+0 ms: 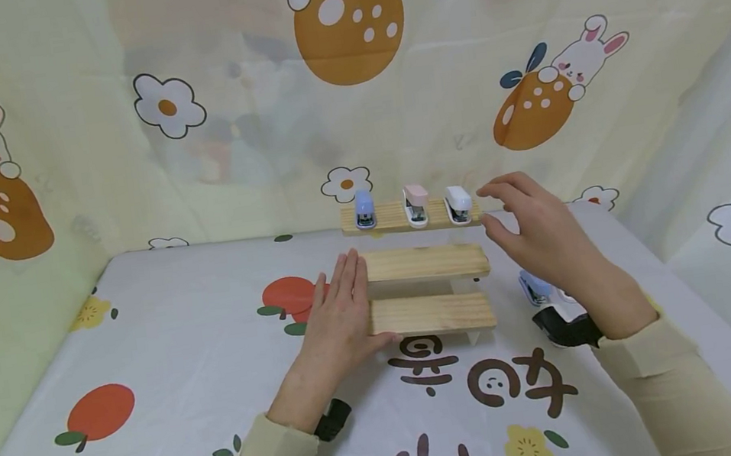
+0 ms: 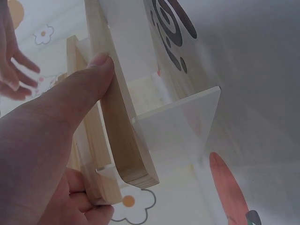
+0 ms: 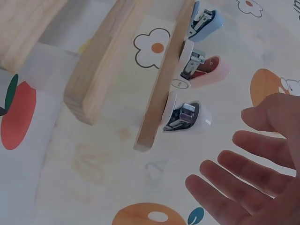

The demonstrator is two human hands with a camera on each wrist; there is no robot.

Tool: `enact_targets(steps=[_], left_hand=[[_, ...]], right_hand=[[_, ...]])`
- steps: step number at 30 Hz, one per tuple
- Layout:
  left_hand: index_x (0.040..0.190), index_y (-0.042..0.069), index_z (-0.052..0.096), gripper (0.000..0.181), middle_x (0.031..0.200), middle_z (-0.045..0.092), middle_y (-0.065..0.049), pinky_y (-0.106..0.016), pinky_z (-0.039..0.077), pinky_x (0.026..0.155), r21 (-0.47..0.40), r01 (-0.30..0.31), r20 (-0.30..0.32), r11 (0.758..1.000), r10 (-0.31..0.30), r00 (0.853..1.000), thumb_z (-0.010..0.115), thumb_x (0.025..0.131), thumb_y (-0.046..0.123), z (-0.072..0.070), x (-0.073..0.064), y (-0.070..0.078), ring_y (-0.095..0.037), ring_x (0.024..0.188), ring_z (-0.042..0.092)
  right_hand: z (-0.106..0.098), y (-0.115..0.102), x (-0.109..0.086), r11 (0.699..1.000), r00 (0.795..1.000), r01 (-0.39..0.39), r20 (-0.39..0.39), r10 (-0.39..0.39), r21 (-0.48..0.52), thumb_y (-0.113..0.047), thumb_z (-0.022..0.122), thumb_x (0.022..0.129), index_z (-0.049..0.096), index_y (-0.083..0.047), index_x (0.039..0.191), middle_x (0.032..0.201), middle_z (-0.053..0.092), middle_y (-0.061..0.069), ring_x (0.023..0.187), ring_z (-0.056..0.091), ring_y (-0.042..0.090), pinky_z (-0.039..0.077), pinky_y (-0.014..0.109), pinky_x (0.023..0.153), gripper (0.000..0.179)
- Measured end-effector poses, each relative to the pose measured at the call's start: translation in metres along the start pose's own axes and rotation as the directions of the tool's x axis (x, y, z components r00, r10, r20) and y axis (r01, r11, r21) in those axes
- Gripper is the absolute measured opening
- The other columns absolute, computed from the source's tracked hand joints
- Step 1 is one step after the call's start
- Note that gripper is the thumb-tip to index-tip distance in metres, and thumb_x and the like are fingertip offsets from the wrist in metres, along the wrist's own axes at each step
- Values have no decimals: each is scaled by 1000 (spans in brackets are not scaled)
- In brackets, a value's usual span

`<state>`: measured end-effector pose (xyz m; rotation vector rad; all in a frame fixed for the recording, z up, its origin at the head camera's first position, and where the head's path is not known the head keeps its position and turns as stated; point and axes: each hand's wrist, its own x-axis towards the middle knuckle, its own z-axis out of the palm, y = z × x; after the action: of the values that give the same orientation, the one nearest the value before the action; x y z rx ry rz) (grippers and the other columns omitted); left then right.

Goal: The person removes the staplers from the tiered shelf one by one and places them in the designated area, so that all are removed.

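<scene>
A three-step display stand [image 1: 432, 312] has wooden planks on pale supports. On its top plank, from left to right, stand a blue mini stapler [image 1: 365, 210], a pink one [image 1: 415, 204] and a white one [image 1: 459, 204]. My left hand [image 1: 339, 320] grips the stand's left end. In the left wrist view its thumb presses the lowest plank [image 2: 119, 122] and its fingers bend at the end of the middle plank [image 2: 105, 190]. My right hand [image 1: 542, 232] hovers just right of the white stapler, fingers spread and holding nothing.
Another blue stapler [image 1: 536, 287] lies on the table right of the stand, beneath the right wrist. Beside it is a white object [image 1: 568, 300], partly hidden by the wrist. A printed cloth [image 1: 174, 407] covers the table, and a patterned curtain [image 1: 244, 151] hangs behind.
</scene>
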<state>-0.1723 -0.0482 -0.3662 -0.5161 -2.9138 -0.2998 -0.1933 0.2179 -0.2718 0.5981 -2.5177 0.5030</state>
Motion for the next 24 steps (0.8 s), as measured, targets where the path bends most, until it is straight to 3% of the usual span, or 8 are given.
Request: enact_targets(steps=[12, 24], left_hand=[[157, 0, 18, 123, 166, 16, -13, -51, 17, 125, -4, -1, -11, 1000, 1, 1000, 81, 70, 61, 1, -1, 0, -27, 155, 14], [156, -1, 20, 123, 166, 19, -14, -52, 20, 124, 6, -14, -19, 1000, 14, 1000, 82, 70, 60, 1, 0, -1, -28, 155, 17]], right_hand=[[17, -3, 25, 1000, 997, 27, 68, -27, 9, -7, 65, 92, 58, 5, 127, 131, 53, 22, 116, 55, 37, 51, 54, 99, 37], [41, 2, 41, 1000, 985, -29, 168, 30, -6, -11, 61, 95, 56, 7, 128, 138, 48, 27, 118, 56, 42, 49, 55, 101, 38]])
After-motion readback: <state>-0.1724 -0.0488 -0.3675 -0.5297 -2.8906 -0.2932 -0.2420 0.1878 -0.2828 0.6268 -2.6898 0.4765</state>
